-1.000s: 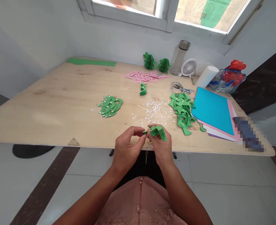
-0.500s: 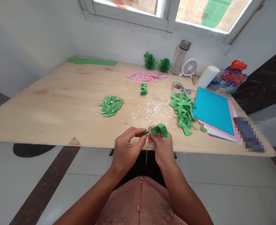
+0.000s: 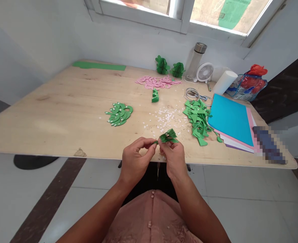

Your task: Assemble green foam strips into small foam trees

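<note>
A green layered paper piece [image 3: 168, 135] with many thin folds is pinched in my right hand [image 3: 173, 153], just above the table's front edge. My left hand [image 3: 139, 155] is closed, thumb and index finger gripping a small green end at the left of the same piece. My fingers cover where the two parts meet. Beyond my hands lie scattered tiny white paper bits [image 3: 166, 116]. A fan of green cutouts with white tabs [image 3: 119, 114] rests to the left. A small green paper stack [image 3: 155, 96] stands further back.
Green scraps [image 3: 198, 118] lie to the right, beside a blue sheet [image 3: 228, 118] on other coloured papers. Pink cutouts [image 3: 157, 82], two green paper shapes [image 3: 162, 65], a bottle [image 3: 196, 59], a small fan [image 3: 205, 72], tape rolls [image 3: 191, 94] and a white roll [image 3: 225, 82] are at the back.
The green folded piece has turned in my right hand, its layers now spread and facing upward. Both hands have shifted slightly left.
</note>
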The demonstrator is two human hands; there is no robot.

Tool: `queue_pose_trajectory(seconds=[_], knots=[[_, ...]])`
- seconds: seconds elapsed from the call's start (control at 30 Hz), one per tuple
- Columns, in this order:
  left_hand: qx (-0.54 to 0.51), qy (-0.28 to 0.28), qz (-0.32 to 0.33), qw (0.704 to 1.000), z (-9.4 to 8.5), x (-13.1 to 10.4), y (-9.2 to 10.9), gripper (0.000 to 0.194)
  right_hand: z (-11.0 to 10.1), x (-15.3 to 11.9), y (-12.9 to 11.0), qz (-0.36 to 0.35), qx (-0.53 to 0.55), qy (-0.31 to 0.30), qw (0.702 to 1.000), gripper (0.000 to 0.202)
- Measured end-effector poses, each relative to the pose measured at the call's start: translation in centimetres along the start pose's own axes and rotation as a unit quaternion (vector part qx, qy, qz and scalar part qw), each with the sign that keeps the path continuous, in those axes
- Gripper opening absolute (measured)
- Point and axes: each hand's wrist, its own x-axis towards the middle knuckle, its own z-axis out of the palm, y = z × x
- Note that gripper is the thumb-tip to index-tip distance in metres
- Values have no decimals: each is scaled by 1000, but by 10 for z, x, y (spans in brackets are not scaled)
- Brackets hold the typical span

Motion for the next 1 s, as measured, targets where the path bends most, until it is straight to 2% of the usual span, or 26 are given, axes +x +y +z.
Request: queue_pose_trajectory(seconds=[0.17, 0.37, 0.5, 0.73, 1.0], knots=[[-130, -21, -149, 980, -1, 5, -1, 16, -2, -3, -6, -1, -33, -34, 999, 21], [-218, -60, -210, 951, -6, 10, 4, 15, -2, -5, -6, -16, -36, -31, 999, 17], [-235, -77, -221, 943, -7, 9, 4, 19, 0, -6, -5, -16, -27, -24, 999, 16], [-241, -92, -193, 947, -2, 6, -1, 17, 2, -10, -6, -8, -10, -28, 1000, 14], [-275, -143, -212, 927, -7, 5, 2, 18, -6, -9, -9, -9, -37, -55, 998, 15]])
